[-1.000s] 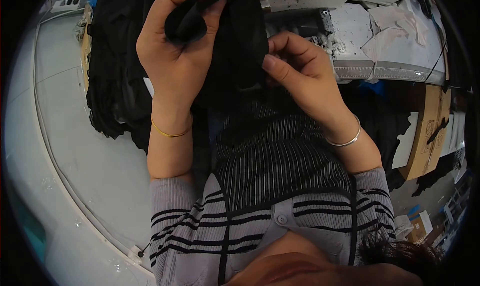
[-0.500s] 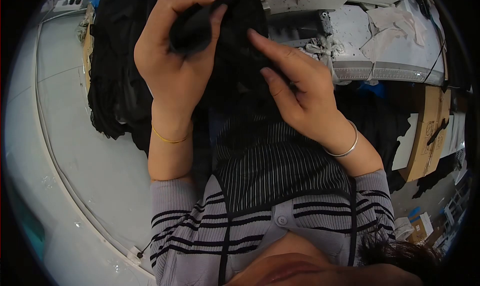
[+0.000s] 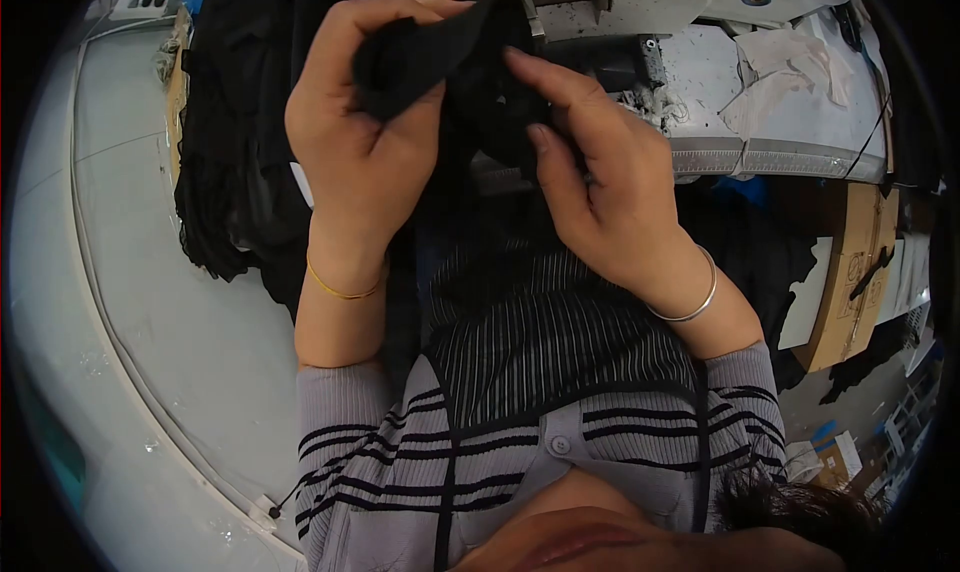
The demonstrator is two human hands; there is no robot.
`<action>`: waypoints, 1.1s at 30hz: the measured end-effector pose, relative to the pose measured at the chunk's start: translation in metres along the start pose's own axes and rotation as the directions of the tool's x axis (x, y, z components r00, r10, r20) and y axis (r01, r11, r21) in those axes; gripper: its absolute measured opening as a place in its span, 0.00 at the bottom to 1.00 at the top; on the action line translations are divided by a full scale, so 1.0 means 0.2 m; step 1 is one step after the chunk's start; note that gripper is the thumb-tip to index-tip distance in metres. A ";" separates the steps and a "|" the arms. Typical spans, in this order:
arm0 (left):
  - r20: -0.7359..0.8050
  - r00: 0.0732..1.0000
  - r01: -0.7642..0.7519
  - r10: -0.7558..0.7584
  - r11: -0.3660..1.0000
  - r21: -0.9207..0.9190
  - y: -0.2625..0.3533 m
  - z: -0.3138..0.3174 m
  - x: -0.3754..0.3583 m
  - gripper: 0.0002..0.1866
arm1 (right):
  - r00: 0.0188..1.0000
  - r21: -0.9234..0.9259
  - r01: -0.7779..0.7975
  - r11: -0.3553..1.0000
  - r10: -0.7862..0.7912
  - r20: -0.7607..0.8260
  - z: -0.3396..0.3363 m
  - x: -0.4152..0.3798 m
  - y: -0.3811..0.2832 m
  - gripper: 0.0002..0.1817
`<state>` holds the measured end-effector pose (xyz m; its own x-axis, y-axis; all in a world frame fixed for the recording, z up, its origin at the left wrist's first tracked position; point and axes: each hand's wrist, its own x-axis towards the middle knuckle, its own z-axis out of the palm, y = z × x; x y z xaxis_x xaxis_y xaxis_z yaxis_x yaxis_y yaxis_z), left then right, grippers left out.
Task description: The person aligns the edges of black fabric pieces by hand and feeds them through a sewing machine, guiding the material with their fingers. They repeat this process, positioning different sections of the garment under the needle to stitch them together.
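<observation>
My left hand (image 3: 362,162) is closed around a piece of black fabric (image 3: 425,60), which curls over between the thumb and fingers. Opposite it, my right hand (image 3: 618,167) grips the same dark cloth at its right side, with index finger and thumb bent towards the edge. The fabric's lower part hangs into shadow between the hands, and its folds are hard to tell apart. Metal parts of a machine (image 3: 655,0) show just beyond the cloth.
A heap of black fabric (image 3: 225,142) lies at the left. On the right, a ruler strip (image 3: 770,162) edges the lint-strewn work surface, where a pale cloth scrap (image 3: 795,62) rests. A cardboard box (image 3: 850,282) stands below. A power strip (image 3: 150,8) sits at upper left.
Both hands have shifted slightly right. The curled part of the fabric at my left hand has tipped over to the right and now shows a broader flat face.
</observation>
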<state>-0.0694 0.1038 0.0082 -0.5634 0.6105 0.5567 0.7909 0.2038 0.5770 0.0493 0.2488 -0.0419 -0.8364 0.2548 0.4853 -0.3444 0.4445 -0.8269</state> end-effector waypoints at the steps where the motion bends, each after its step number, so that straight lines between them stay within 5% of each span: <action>1: 0.002 0.999 0.036 -0.036 0.999 -0.032 0.00 -0.01 0.00 0.10 | 0.999 -0.074 0.039 0.996 -0.038 0.018 0.00 0.01 0.01 0.34; 4: -0.052 0.991 0.102 -0.125 0.941 -0.323 -0.01 -0.01 -0.02 0.08 | 0.994 -0.196 0.053 0.979 -0.034 0.101 0.00 0.03 -0.02 0.36; 7: -0.069 0.994 -0.102 0.090 0.978 -0.183 0.00 0.00 -0.01 0.06 | 0.991 -0.279 0.061 0.958 -0.024 0.134 0.01 0.04 -0.01 0.37; 10: 0.090 0.975 -0.205 0.202 0.978 0.028 -0.04 0.00 -0.05 0.06 | 0.993 -0.251 0.118 0.961 -0.118 0.016 0.04 0.00 0.03 0.35; 12: 0.005 0.987 -0.158 0.158 0.987 -0.045 -0.08 0.02 -0.06 0.08 | 0.980 -0.200 0.163 0.966 -0.182 -0.082 0.04 -0.03 0.03 0.33; 15: -0.010 0.992 -0.126 0.125 0.990 -0.059 -0.09 0.02 -0.04 0.08 | 0.994 0.044 -0.092 0.995 0.094 -0.052 0.00 -0.07 -0.01 0.28; 18: -0.008 0.999 -0.034 0.034 0.987 -0.157 -0.09 0.00 -0.03 0.07 | 0.997 -0.037 -0.072 0.997 0.071 -0.021 -0.01 -0.03 0.00 0.26; 21: 0.001 0.997 0.077 -0.080 0.957 -0.280 -0.11 -0.02 -0.04 0.08 | 0.982 -0.098 0.155 0.983 -0.164 -0.092 0.03 -0.02 0.06 0.29; 25: -0.056 0.993 0.080 -0.100 0.958 -0.277 -0.11 -0.03 -0.05 0.06 | 0.997 -0.170 0.075 0.983 -0.071 0.026 0.00 0.00 0.00 0.35; 28: -0.094 0.989 -0.130 0.112 0.969 -0.208 -0.02 0.02 -0.01 0.05 | 0.996 -0.245 0.074 0.967 -0.060 0.062 0.01 0.01 0.01 0.37; 31: 0.084 0.929 -0.365 0.360 0.929 0.065 -0.04 0.01 0.00 0.06 | 0.994 -0.285 0.105 0.953 -0.091 0.060 0.00 0.01 0.00 0.35; 33: 0.119 0.954 -0.287 0.276 0.954 0.084 -0.04 0.00 -0.03 0.05 | 0.994 -0.292 0.099 0.951 -0.080 0.077 0.00 0.00 0.00 0.34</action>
<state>-0.0726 0.0978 0.0001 -0.2903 0.7293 0.6195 0.9366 0.0838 0.3403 0.0485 0.2498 -0.0421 -0.8363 0.1520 0.5267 -0.2861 0.6986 -0.6558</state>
